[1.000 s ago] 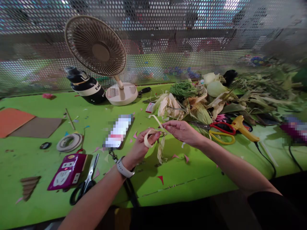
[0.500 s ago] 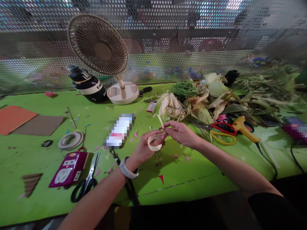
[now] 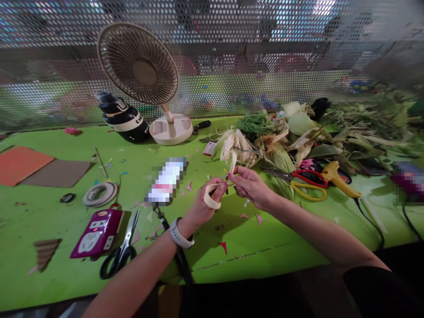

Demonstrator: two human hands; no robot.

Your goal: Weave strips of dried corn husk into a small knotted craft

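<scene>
My left hand (image 3: 207, 204) is closed in a pinch over the green table, with a pale cream strip (image 3: 212, 203) curling in a loop around its thumb side. The strip looks like corn husk or thin tape; I cannot tell which. My right hand (image 3: 250, 185) pinches the same strip where the fingertips of both hands meet. From there a free end of the strip stands up above the right fingers. Whatever small part lies between the fingertips is hidden. Behind the hands lie dried corn husks (image 3: 236, 145).
Red-and-yellow scissors (image 3: 309, 185) and a yellow glue gun (image 3: 339, 179) lie at the right. On the left are black-handled scissors (image 3: 121, 251), a purple power strip (image 3: 97, 234), a tape roll (image 3: 100, 194) and a phone (image 3: 167, 181). A fan (image 3: 144, 73) and bottle (image 3: 124, 121) stand behind.
The strip's free end has swung from leaning left to standing upright, slightly farther right. The loop by my left hand looks a little smaller. The view has shifted slightly.
</scene>
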